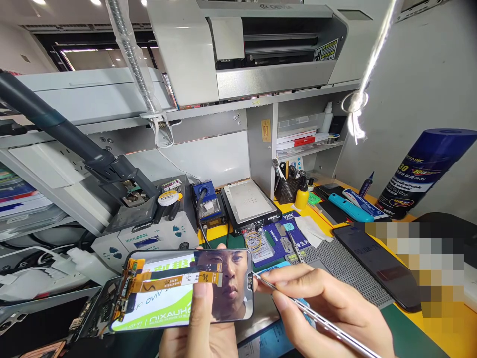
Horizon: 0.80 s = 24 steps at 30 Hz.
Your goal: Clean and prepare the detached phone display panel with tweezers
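Note:
My left hand (pixel 201 328) holds a phone screen (pixel 156 311) from below, its thumb pressed on the glossy face and its fingertips behind the far edge. An orange flex cable (pixel 167 285) with handwriting lies along the screen, and circuit parts show at its left end. A person and green-white lettering are mirrored in the surface. In my right hand (pixel 331 308) is a slim silver metal tool (pixel 328 325) with small holes along it, pinched between thumb and fingers. Its thin tip is at the screen's right edge, near the notch; whether it touches I cannot tell.
Behind the hands stand a flat heating plate (pixel 248 201) and a grey control station (pixel 143 243). A dark phone (pixel 376 266) lies on the grey perforated mat (pixel 339 261) at right. Near the wall stands a large spray can (pixel 421 174). An opened device (pixel 89 313) lies left.

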Motion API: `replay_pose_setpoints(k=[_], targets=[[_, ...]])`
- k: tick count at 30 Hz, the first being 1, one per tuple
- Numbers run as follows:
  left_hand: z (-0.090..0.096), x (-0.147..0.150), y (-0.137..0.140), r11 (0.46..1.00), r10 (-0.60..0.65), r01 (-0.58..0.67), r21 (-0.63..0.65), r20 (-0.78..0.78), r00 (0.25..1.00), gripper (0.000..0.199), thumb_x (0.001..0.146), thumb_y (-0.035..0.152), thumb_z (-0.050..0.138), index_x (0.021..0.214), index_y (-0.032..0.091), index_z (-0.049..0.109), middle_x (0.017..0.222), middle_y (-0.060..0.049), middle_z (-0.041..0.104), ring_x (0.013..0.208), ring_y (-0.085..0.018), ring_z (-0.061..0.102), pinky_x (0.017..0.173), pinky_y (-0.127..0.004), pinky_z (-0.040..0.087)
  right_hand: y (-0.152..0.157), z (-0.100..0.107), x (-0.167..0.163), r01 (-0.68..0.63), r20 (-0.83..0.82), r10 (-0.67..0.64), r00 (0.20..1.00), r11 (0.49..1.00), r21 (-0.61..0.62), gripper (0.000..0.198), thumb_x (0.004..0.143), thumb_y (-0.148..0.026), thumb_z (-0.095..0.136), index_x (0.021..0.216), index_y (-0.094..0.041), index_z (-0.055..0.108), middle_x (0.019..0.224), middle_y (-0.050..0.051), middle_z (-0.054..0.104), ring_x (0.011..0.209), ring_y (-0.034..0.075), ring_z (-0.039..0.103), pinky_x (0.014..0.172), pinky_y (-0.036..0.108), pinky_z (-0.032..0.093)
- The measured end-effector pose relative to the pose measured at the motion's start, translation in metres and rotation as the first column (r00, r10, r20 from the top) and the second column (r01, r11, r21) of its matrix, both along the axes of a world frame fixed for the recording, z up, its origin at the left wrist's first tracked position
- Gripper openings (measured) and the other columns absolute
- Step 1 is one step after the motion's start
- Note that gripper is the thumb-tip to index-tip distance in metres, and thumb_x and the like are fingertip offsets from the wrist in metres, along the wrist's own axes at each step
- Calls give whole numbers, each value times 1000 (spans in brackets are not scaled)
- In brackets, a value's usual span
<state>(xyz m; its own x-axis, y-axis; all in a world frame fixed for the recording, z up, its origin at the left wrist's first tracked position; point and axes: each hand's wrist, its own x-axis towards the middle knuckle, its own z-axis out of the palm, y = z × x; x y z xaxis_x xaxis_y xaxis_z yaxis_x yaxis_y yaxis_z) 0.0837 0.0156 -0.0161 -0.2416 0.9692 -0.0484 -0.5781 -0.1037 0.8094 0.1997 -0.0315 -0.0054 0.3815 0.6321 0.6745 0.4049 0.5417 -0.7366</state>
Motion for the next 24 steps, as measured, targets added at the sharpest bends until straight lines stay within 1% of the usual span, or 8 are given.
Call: replay_pose_setpoints(k=[4,8,11,13,17,19,22,24], targets=[[4,3,-1,999,42,-42,-13,18,999,28,81,37,76,107,26,75,103,-5,80,80,-23,77,71,-34,66,-1,-3,1,-8,1,8,1000,1000,-6,23,76,-1,71,81,-24,74,79,1,81,71,16,80,66,17,65],[9,2,1,995,43,-38,-96,50,998,28,74,36,83,97,22,77,97,-9,81,81,-30,78,60,-33,66,-2,-7,0,-34,-4,33,999,999,-25,24,79,-2,70,86,-25,73,86,1,82,76,17,80,68,19,66],[10,2,1,993,49,-44,-106,52,997,26,73,35,83,93,20,77,95,-10,81,82,-31,78,55,-28,64,-2,-6,1,-28,15,29,999,999,-45,25,79,-1,70,86,-25,73,86,1,82,78,17,80,71,20,65],[10,4,1,994,72,-67,-90,52,996,24,75,35,82,93,19,77,95,-10,81,82,-30,78,56,-28,64,-2,-5,1,-14,23,15,1000,999,-40,25,78,-1,71,84,-25,73,85,1,82,77,17,80,71,19,65],[9,4,1,992,78,-72,-100,51,996,26,73,36,83,90,18,76,91,-11,81,80,-33,78,62,-37,66,-1,-7,2,-36,19,36,999,999,1,25,76,-1,70,85,-25,72,84,2,81,74,18,79,66,20,66],[8,3,2,989,91,-84,-124,48,995,28,71,36,84,90,18,76,92,-9,81,80,-32,77,65,-40,67,-1,-11,3,-51,42,50,998,998,30,29,76,-1,71,90,-25,72,86,2,80,76,18,79,67,21,65],[6,1,3,981,118,-109,-164,48,992,31,66,34,86,90,19,75,90,-6,80,79,-28,76,64,-37,66,-1,-19,3,-46,61,44,997,998,39,37,76,2,70,99,-27,69,93,3,79,83,19,78,76,24,64],[5,0,6,977,138,-127,-171,52,989,33,65,35,86,93,21,74,87,-3,79,78,-26,75,63,-34,65,-1,-23,3,-44,63,43,997,999,29,40,76,2,70,102,-28,68,94,3,79,85,19,77,78,24,63]])
